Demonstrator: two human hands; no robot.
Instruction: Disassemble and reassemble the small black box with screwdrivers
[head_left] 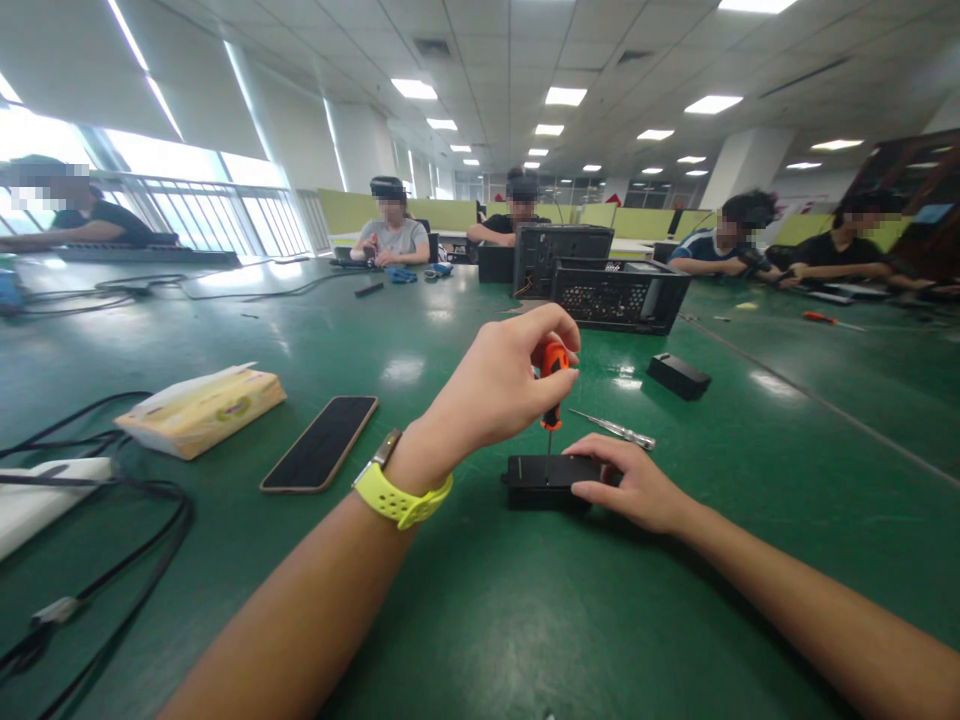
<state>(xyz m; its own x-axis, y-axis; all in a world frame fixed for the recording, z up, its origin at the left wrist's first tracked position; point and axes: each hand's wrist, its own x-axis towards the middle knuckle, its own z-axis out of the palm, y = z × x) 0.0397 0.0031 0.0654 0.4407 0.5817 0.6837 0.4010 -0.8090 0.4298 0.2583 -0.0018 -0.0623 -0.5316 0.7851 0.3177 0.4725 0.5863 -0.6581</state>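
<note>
My left hand (517,375) is closed round the orange and black handle of a screwdriver (553,385). The screwdriver stands upright, its thin shaft reaching down to the top of a black rectangular box (544,482). With thumb and fingers, my right hand (626,480) grips the right end of that box, which lies on the green table (465,600). Just behind the right hand is a slim metal screwdriver with a clear handle (634,436). A second black box (679,376) lies farther back on the right.
A phone (321,445), a yellow tissue pack (206,405) and black cables (161,545) beside a white power strip (45,490) lie left. Black computer cases (619,295) stand behind. Another orange screwdriver (820,318) lies far right. Several people sit around the table's far sides.
</note>
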